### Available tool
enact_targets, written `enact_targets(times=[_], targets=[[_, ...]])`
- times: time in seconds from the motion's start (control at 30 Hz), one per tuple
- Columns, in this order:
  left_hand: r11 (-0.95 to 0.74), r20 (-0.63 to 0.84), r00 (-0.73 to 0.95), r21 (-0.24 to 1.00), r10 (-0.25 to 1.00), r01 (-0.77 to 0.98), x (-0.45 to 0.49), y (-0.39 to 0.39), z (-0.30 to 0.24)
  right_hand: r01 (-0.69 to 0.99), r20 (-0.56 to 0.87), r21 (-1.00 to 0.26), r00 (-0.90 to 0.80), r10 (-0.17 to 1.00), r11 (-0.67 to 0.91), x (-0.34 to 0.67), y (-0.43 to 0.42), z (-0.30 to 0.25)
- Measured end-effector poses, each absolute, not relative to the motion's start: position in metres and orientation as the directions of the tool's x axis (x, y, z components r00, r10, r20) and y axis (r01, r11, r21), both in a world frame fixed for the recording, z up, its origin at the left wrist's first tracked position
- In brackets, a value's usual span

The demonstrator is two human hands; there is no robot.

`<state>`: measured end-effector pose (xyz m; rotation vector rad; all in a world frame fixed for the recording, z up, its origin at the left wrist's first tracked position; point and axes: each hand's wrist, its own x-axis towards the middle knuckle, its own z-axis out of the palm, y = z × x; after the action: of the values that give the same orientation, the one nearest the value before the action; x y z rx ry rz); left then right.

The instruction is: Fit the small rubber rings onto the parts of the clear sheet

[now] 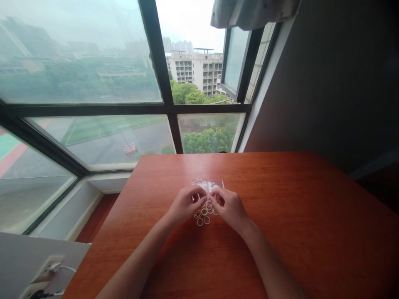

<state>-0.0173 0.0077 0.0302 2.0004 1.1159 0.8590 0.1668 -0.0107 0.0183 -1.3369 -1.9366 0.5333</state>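
Observation:
My left hand [187, 204] and my right hand [231, 206] meet over the middle of the table, thumbs and forefingers pinched close together. A small pale thing shows between the fingertips, too small to make out. Below and between the hands lie several pale rings [204, 211], some overlapping. Nearest me, two of them lie side by side, one ring [200, 222] left of another ring [207, 220]. Just beyond the fingertips is a clear plastic case or tray [220, 182], partly hidden by my hands, with some small pieces at its left end.
The reddish-brown wooden table [296, 224] reaches to the window [124, 109]. A grey wall [327, 83] rises on the right. At lower left, a wall socket [46, 270] holds plugs with cables. A curtain [249, 12] hangs above.

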Motion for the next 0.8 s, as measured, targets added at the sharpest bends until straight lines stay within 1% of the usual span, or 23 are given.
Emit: enact_targets(times=[0.17,0.33,0.4,0.47,0.53,0.6,0.67,0.8], targets=[[-0.395,0.195,0.441,0.814,0.876,0.425,-0.016,0.006,0.032,0.626,0.325,-0.679,-0.212,0.922,0.383,0.167,-0.012,0.018],[-0.431,0.229,0.428,0.772,0.874,0.468,-0.018,0.009,0.028,0.626,0.325,-0.676,-0.220,0.920,0.388,0.167,-0.011,0.018],[-0.439,0.259,0.383,0.733,0.887,0.520,-0.021,0.012,0.025,0.631,0.321,-0.671,-0.228,0.919,0.390,0.166,-0.011,0.017],[-0.436,0.310,0.307,0.664,0.900,0.607,-0.027,0.016,0.020,0.636,0.310,-0.664,-0.243,0.919,0.392,0.166,-0.010,0.016],[-0.408,0.356,0.231,0.580,0.905,0.705,-0.032,0.021,0.015,0.644,0.291,-0.656,-0.264,0.920,0.393,0.166,-0.010,0.014],[-0.367,0.369,0.185,0.520,0.911,0.771,-0.037,0.025,0.009,0.658,0.270,-0.645,-0.279,0.922,0.388,0.167,-0.009,0.013],[-0.339,0.363,0.162,0.504,0.918,0.794,-0.041,0.029,0.004,0.673,0.247,-0.636,-0.288,0.925,0.379,0.168,-0.009,0.011],[-0.322,0.356,0.141,0.521,0.924,0.790,-0.044,0.033,0.000,0.680,0.200,-0.632,-0.321,0.926,0.372,0.169,-0.008,0.012]])
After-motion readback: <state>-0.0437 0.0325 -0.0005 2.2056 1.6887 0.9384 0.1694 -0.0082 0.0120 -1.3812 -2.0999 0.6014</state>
